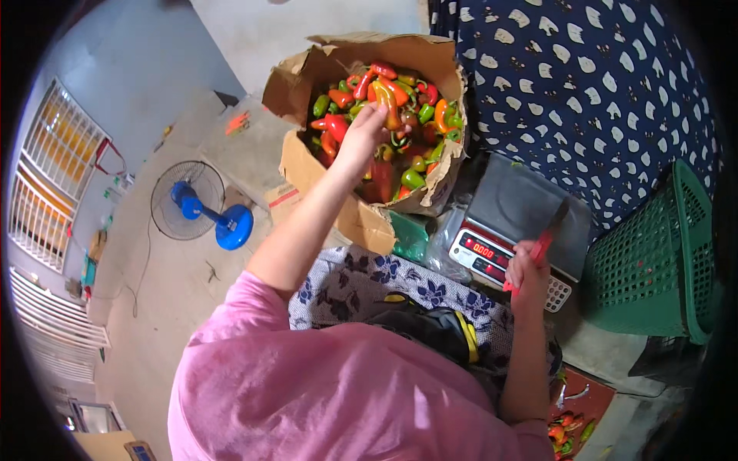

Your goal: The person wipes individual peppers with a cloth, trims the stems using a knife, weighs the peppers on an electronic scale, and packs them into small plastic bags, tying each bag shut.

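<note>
My left hand (pixel 366 129) reaches into a torn cardboard box (pixel 331 174). An orange-yellow pepper (pixel 386 102) stands up from its fingers. Red, green and orange peppers (pixel 337 125) fill the box around it. In my right hand (pixel 526 274) is a knife (pixel 541 246) with a red handle; its dark blade is blurred and points away from me. The knife is above a digital weighing scale (pixel 501 193) with a dark flat pan and lit red digits. Part of the scale's keypad is hidden behind my right hand.
A green perforated plastic basket (pixel 640 271) stands right of the scale. Patterned navy cloth (pixel 542 86) hangs behind it. A blue pedestal fan (pixel 199 204) is on the left. More peppers (pixel 568 432) lie on a reddish surface at lower right. Patterned fabric (pixel 426 282) covers my lap.
</note>
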A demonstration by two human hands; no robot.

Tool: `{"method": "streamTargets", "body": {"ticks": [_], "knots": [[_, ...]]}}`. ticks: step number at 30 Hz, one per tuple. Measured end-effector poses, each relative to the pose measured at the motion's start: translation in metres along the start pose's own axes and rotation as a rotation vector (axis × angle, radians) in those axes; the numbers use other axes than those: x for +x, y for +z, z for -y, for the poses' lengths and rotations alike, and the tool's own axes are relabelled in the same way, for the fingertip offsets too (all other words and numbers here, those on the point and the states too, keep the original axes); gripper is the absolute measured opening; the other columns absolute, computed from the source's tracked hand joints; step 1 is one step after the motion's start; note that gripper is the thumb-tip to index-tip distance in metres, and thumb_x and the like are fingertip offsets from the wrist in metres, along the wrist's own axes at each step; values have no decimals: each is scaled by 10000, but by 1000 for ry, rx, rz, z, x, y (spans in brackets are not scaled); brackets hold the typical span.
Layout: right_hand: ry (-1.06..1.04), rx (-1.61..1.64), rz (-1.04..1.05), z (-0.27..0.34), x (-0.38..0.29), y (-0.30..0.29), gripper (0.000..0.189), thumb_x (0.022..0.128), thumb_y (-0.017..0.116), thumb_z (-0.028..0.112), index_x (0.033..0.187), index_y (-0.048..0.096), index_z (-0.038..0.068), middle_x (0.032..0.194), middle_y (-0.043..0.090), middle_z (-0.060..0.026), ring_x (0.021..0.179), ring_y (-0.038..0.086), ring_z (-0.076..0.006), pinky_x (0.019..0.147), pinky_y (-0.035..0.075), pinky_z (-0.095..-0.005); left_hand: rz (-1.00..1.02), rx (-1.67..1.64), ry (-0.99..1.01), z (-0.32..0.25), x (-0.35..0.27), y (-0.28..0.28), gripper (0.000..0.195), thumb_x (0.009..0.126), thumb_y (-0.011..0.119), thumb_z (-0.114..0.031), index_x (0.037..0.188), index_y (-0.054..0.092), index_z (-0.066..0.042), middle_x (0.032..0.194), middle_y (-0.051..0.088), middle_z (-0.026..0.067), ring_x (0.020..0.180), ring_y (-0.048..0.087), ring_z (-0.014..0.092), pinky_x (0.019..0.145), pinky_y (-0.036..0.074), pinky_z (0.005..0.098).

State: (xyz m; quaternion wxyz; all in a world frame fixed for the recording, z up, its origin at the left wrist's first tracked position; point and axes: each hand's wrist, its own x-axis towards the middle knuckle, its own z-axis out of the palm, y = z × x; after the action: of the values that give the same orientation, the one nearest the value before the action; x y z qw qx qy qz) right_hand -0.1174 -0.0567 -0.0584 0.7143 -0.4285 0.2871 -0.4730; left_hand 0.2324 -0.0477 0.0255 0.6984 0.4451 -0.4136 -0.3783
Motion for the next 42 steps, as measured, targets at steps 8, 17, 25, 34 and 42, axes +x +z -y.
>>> {"method": "streamTargets", "body": {"ticks": [8,17,25,34,42], "knots": [[-128,205,-373,7,15,-66,84,899,558,138,929,516,72,564,372,36,423,304,-55,395,251,-229,372,718,317,88,-34,193,313,871,588,-285,1130,533,-118,913,557,79,754,570,240,673,474,354],[-71,68,-360,-8,31,-90,76,875,571,108,889,500,83,552,358,39,418,296,-56,399,242,-226,459,1225,525,211,-54,214,619,733,691,-290,1287,451,-155,1276,424,157,1195,381,333,955,306,504],[-69,120,-302,-8,19,-80,104,875,567,125,953,539,61,603,433,13,500,396,-84,486,328,-220,183,1089,732,-4,-7,140,270,774,599,-116,1037,593,-56,1007,597,122,934,592,280,799,486,364],[-61,10,-379,-24,23,-68,96,884,575,139,941,531,76,647,453,17,528,417,-74,486,354,-224,-331,1324,400,11,104,-79,183,806,565,-212,917,665,-106,894,648,92,821,595,289,757,482,418],[-11,-79,-408,-38,27,-73,94,892,585,144,902,523,74,645,462,13,529,420,-75,473,353,-218,189,1821,671,65,132,0,315,757,573,-225,1060,633,-166,1188,493,71,1181,396,261,978,302,485]]}}
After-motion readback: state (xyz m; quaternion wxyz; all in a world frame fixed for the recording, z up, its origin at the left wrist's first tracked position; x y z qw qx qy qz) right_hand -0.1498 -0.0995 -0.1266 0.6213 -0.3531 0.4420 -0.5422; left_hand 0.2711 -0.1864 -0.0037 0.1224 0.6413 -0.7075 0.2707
